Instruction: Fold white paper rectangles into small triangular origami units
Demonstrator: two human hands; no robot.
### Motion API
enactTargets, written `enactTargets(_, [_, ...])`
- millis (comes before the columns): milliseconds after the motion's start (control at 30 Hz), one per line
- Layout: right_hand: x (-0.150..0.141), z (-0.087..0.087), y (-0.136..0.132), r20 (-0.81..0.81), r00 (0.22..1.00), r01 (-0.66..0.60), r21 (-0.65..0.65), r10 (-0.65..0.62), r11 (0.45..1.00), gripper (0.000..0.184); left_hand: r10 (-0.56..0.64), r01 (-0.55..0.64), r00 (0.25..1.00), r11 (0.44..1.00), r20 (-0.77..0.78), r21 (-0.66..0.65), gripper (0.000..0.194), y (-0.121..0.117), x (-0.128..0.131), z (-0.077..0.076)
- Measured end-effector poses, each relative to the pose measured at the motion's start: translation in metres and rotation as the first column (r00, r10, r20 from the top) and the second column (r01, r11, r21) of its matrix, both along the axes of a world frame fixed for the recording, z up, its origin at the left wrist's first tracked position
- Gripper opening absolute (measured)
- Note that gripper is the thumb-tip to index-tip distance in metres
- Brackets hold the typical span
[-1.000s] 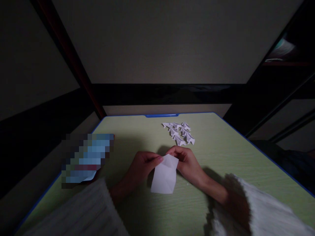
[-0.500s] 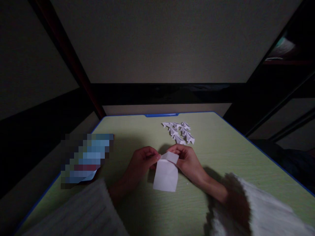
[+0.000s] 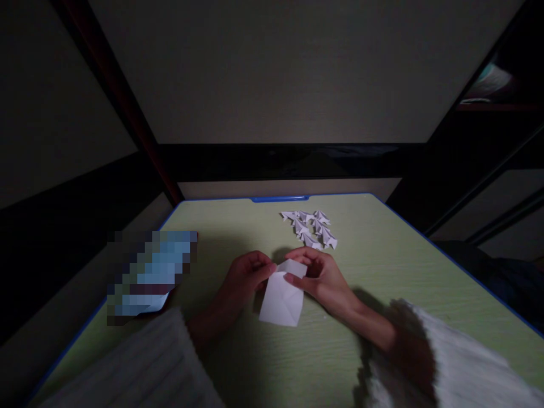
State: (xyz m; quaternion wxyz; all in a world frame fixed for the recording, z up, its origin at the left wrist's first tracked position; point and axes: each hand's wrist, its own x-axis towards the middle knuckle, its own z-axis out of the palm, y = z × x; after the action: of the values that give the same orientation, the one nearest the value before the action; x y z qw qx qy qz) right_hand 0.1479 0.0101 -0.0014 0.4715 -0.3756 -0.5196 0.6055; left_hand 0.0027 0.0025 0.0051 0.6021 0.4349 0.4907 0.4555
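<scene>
Between my hands is a small white sheet of paper [image 3: 280, 303], its far end folded up into a flap and faint creases running across its lower part. My left hand [image 3: 249, 277] pinches the paper's upper left corner between thumb and fingers. On the other side, my right hand [image 3: 325, 277] grips the folded end, its thumb lying across the front of the sheet and its fingers behind. Just beyond my hands, several small folded paper figures [image 3: 301, 226] lie in a cluster on the table.
The light green table [image 3: 399, 272] has a blue rim and a blue handle-like strip [image 3: 280, 199] at its far edge. At the left lies a device with a blurred-out screen [image 3: 157, 272]. A pale panel [image 3: 272, 73] rises behind the table.
My right thumb has moved left across the front of the paper. The sheet's lower end has swung slightly left and up, and its creases show more clearly. My left hand has barely moved.
</scene>
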Motion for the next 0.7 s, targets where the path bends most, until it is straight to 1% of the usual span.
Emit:
enactTargets(200, [-0.0003,0.0028,-0.0013,-0.014,1.000,0.025,0.004,-0.025,1.000,0.030,-0.039,0.039,0.999,0.999,-0.024,0.016,0.014,0.0005,-0.0006,-0.0005])
enactTargets(367, [-0.0012,0.0032,-0.0010,-0.024,0.999,0.037,-0.007,-0.037,0.999,0.031,-0.006,0.006,1.000,0.999,-0.018,0.037,0.014,-0.0014,0.0005,0.0013])
enactTargets(467, [-0.0022,0.0023,0.0001,-0.029,0.999,0.028,-0.011,-0.029,1.000,0.031,0.042,-0.039,0.999,0.996,-0.035,0.078,0.012,-0.0017,0.0010,0.0015])
enactTargets(567, [-0.0029,0.0027,-0.0003,-0.024,1.000,0.004,-0.005,-0.004,1.000,0.030,0.105,-0.095,0.993,0.983,-0.057,0.158,0.013,-0.0009,0.0010,0.0008])
enactTargets(700, [-0.0019,0.0071,-0.0047,-0.039,0.995,-0.096,0.000,0.096,0.995,0.032,0.222,-0.179,0.968,0.940,-0.121,0.289,0.016,-0.0025,0.0000,0.0006])
